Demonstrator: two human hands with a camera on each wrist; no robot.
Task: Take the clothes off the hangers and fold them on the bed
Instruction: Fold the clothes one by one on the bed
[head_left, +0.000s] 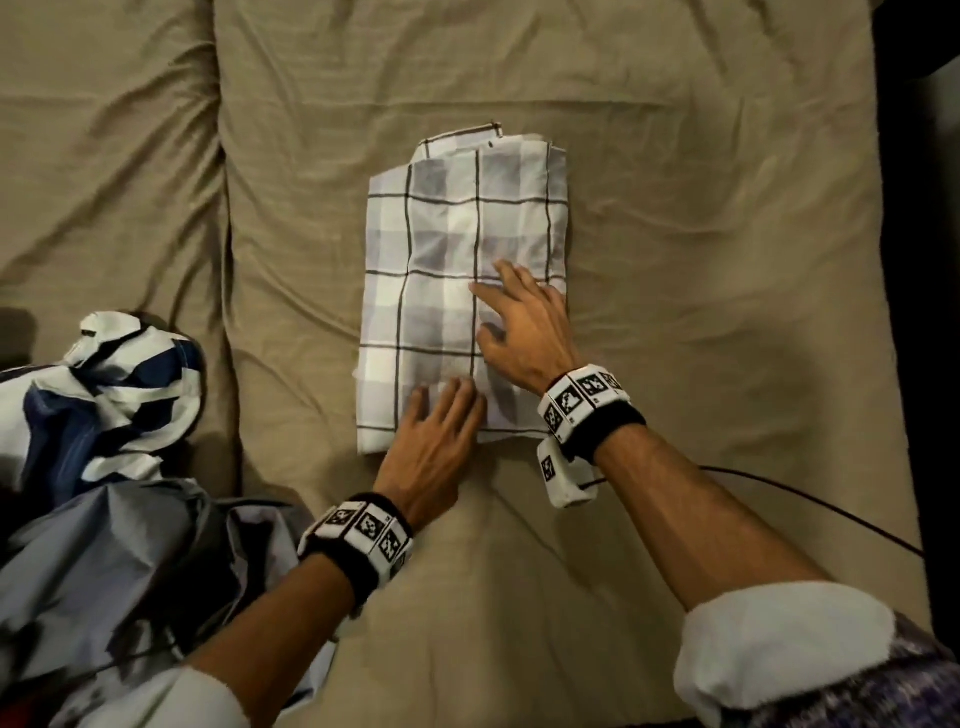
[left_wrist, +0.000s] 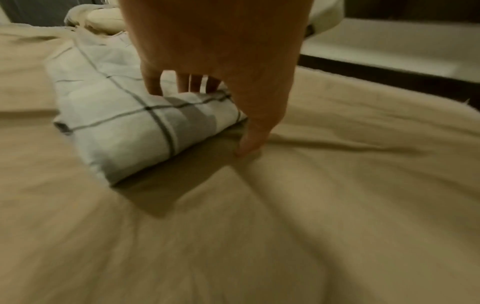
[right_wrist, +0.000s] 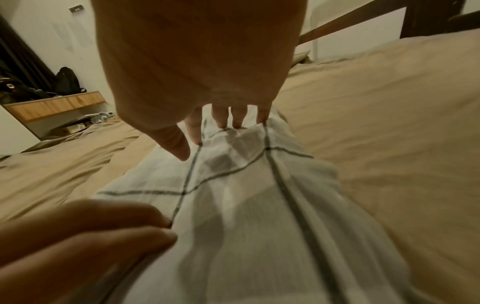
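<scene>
The landmark here is the folded checked shirt (head_left: 462, 280), a neat grey-and-white rectangle lying flat in the middle of the bed (head_left: 701, 234), on its tan sheet.

Nearest to the camera, left of the shirt's near end, a heap of unfolded clothes sits at the bed's edge: a pale blue garment (head_left: 104, 571) in front and a navy-and-white striped garment (head_left: 119, 395) just behind it. No hangers can be made out in the heap.

At the shirt's near edge, the left hand (head_left: 431, 441) lies palm down with its fingers (left_wrist: 153, 84) straight and spread on the cloth; it grips nothing. In the left wrist view its thumb (left_wrist: 249, 142) reaches down past the shirt's corner to the sheet just beside it.

A little farther along, on the right half of the shirt, the right hand (head_left: 519, 322) also rests flat, fingers (right_wrist: 221, 117) stretched out and touching the fabric, thumb (right_wrist: 174, 144) splayed to the side. It holds nothing either. The cloth bunches slightly at those fingertips.

Beyond the hands, the far end of the shirt shows stacked layers and a small dark-edged corner sticking out toward the head of the bed.

Both wrists wear black bands with black-and-white marker blocks.
</scene>
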